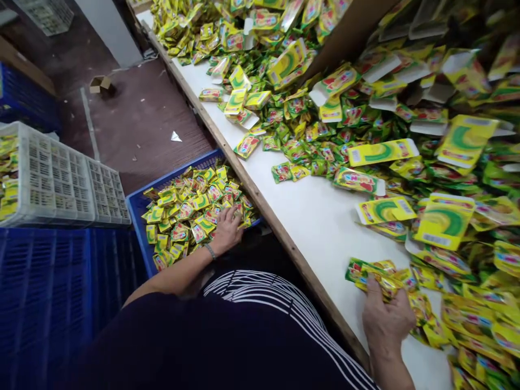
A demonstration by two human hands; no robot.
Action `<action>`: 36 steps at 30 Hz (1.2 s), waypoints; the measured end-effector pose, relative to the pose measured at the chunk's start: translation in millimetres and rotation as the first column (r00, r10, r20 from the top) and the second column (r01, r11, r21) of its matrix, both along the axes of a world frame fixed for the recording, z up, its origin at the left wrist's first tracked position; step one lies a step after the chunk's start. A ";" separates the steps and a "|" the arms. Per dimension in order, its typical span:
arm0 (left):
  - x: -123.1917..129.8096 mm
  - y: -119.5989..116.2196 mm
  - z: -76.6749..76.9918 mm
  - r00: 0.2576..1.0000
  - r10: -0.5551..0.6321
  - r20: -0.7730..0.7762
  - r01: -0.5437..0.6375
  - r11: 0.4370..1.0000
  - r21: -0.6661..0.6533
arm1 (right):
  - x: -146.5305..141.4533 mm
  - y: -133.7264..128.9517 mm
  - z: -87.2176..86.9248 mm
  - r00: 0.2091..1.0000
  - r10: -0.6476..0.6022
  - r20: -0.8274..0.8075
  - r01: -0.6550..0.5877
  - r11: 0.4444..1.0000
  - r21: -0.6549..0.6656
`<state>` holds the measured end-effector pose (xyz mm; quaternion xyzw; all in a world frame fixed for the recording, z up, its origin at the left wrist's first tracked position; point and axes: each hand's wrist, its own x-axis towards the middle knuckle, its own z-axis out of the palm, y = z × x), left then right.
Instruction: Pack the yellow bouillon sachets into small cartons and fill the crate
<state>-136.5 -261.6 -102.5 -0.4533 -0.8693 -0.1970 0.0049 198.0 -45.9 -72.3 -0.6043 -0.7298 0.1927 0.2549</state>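
Observation:
My left hand (228,230) rests on small filled yellow boxes (201,201) heaped in a blue crate (140,230), to the left of the table. Its fingers are bent and slightly apart over the pile, and I see nothing held in them. On the white tabletop, my right hand (385,317) is closed, thumb on top, round a few shiny yellow sachets (379,276). A green-and-red sachet (354,269) sticks out at their left end. More yellow sachets (422,309) lie under and beside this hand.
Open yellow cartons (444,219) lie among heaped sachets (300,149) across the white table (300,216). A wooden edge strip (260,200) borders it. On the left, a white crate (60,179) stands on blue crates (44,292). A small cardboard box (101,85) sits on the floor.

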 end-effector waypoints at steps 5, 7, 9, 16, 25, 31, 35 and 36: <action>-29.4 10.7 -64.6 0.968 -0.225 0.111 0.251 0.883 -0.396 | -9.7 -4.3 3.5 0.993 -0.098 0.063 0.096 0.995 0.041; -45.5 21.5 -73.9 0.965 -0.231 0.123 0.262 0.865 -0.429 | -10.6 -6.8 3.9 0.993 -0.100 0.057 0.097 0.994 0.046; -64.0 22.7 -76.5 0.968 -0.231 0.100 0.252 0.875 -0.414 | -10.4 -9.2 4.1 0.993 -0.106 0.047 0.104 0.993 0.049; -127.2 -29.5 -63.0 0.946 -0.313 0.089 0.321 0.858 -0.402 | -15.7 -12.2 9.3 0.986 -0.146 0.081 0.141 0.987 0.072; -174.8 -143.0 -48.4 0.993 0.116 -0.006 -0.104 0.861 -0.498 | -20.5 -14.5 13.1 0.983 -0.138 0.123 0.124 0.986 0.111; -125.3 -141.2 -44.3 0.972 0.232 0.033 -0.210 0.926 -0.312 | -17.5 -12.2 7.1 0.976 -0.164 0.144 0.151 0.984 0.098; -56.4 -107.5 -62.2 0.943 -0.216 0.253 0.289 0.909 -0.302 | -9.2 -7.7 -2.2 0.978 -0.165 0.123 0.150 0.980 0.128; -45.3 -101.9 -69.2 0.905 -0.300 0.302 0.391 0.867 -0.310 | -6.2 -6.4 -4.6 0.979 -0.161 0.127 0.143 0.980 0.140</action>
